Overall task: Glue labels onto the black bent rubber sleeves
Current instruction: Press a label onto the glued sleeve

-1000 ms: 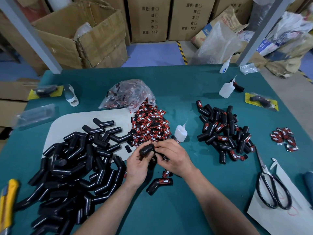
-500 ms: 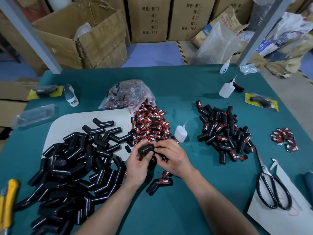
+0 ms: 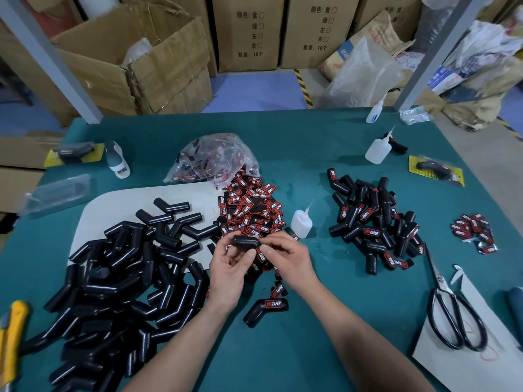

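My left hand (image 3: 227, 268) grips a black bent rubber sleeve (image 3: 245, 241) above the table's middle. My right hand (image 3: 288, 257) pinches a red and black label (image 3: 259, 253) against that sleeve's right end. A big heap of bare sleeves (image 3: 113, 278) lies to the left, partly on a white board (image 3: 119, 202). A heap of labelled sleeves (image 3: 373, 222) lies to the right. Loose labels (image 3: 252, 210) are piled just beyond my hands, with a small glue bottle (image 3: 301, 222) beside them. One labelled sleeve (image 3: 266, 308) lies below my hands.
Scissors (image 3: 450, 309) rest on white paper at the right. A small clump of labels (image 3: 472, 230) lies far right. A plastic bag of labels (image 3: 212, 159), two more glue bottles (image 3: 377, 149) and a yellow knife (image 3: 11, 335) sit around the green table (image 3: 297, 349).
The sleeve has turned a little in my left hand and the label now shows under its right end between my fingers. Both hands stay in place.
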`<state>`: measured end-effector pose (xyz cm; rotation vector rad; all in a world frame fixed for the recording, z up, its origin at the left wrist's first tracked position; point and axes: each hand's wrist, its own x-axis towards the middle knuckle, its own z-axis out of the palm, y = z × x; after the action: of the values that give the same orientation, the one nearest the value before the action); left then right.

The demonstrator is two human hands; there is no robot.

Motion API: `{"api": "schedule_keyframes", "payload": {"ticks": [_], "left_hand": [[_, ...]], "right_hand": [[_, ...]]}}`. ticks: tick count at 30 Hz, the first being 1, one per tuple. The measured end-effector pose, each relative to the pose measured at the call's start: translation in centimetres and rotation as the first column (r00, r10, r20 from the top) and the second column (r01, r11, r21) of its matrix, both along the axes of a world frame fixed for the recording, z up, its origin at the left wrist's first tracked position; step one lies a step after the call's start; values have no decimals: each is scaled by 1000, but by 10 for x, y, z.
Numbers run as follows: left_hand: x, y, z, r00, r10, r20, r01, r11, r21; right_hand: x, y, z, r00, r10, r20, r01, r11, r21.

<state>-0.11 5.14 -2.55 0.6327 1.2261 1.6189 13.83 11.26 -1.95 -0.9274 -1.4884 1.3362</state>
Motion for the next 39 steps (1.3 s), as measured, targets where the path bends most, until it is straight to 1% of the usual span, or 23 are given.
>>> {"api": "schedule_keyframes", "payload": {"ticks": [2,5,9,12,15,20,25,33,39], "left_hand": [[2,0,-2,1000,-12,-21,12,1000,-5],[2,0,-2,1000,-6,-28,6,1000,1],[2,1,-3,1000,-11,-11,11,1000,10],[0,2,-5,999,1,35,-1,1000,0],[-1,4,-6,998,22,55,-21,1000,-15],[-3,4,-7,1000,-27,13,26,999,26],[-4,4,-8,999,-32,35,31,999,38],[-5,4,-9,999,-44,6,44,999,28],[-5,3,-9,999,-31,27,30,999,27]], "right_hand": [[1,3,0,999,18,-41,-21,996,-91],[2,6,1,997,45,-66,-54,989,-141],[3,10,0,997,68,-36,-75,968,-240],[5,11,0,993,113,-40,-119,954,-274],[5,9,0,993,114,-6,-112,967,-227],[6,6,-1,995,96,36,-90,986,-138],[6,6,-3,995,80,60,-71,988,-140],[4,4,2,994,64,85,-55,992,-114],[5,3,3,989,57,135,-46,995,-85]]}}
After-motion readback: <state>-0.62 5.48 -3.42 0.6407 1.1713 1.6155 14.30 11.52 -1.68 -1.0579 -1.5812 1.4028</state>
